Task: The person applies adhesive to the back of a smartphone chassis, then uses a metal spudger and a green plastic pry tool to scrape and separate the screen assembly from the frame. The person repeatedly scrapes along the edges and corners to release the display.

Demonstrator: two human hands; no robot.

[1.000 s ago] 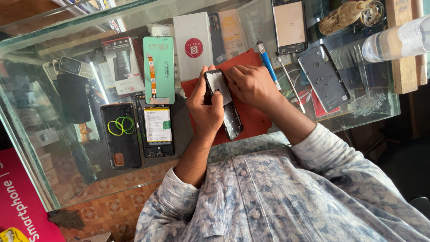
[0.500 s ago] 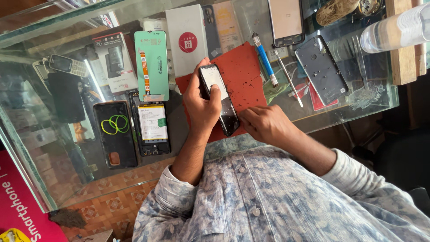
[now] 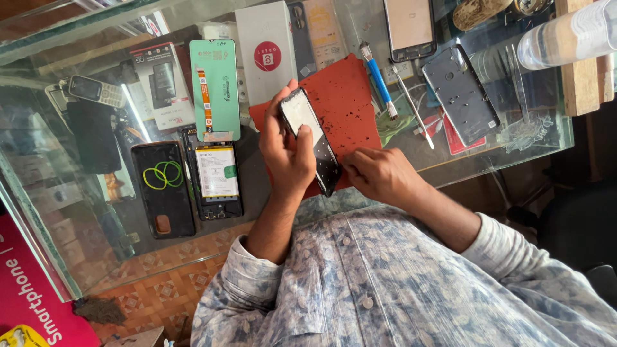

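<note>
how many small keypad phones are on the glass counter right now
1: a small keypad phone lies near the far left end of the glass counter, beside a black slab. Others may be hidden among the clutter or under the glass.

Bright, even daylight fills the scene. The glass worktop (image 3: 527,138) shows pale glare and reflections along its edges. Shadows are soft. The centre is sharp, while the plastic bottle (image 3: 565,35) looks overexposed.
</note>
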